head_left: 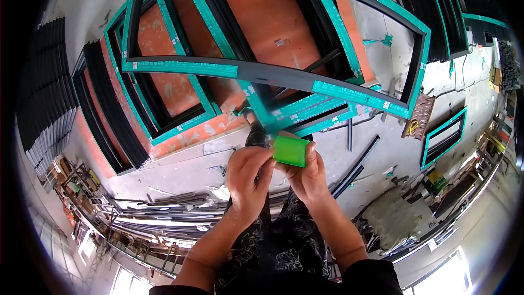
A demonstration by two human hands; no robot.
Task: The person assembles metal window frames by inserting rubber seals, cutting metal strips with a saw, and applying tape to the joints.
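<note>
A small bright green rectangular piece (pixel 290 151) is held up in front of my body; its exact kind is unclear. My right hand (pixel 309 177) grips it, with the thumb along its right edge. Fingers of my left hand (pixel 249 173) are pinched together at its left edge. Just beyond both hands lies a large dark grey window frame (pixel 275 78) with teal protective film along its bars. One stretch of its near bar shows bare grey between two filmed parts. Neither hand touches this frame.
More teal-filmed frames (pixel 195 90) lie beneath it on an orange-red surface (pixel 259 13). Dark profiles (pixel 46 87) are stacked at the far left. A small frame (pixel 445 137) lies on the floor at right. Long strips (pixel 180 214) and loose bars (pixel 355 175) lie near my legs.
</note>
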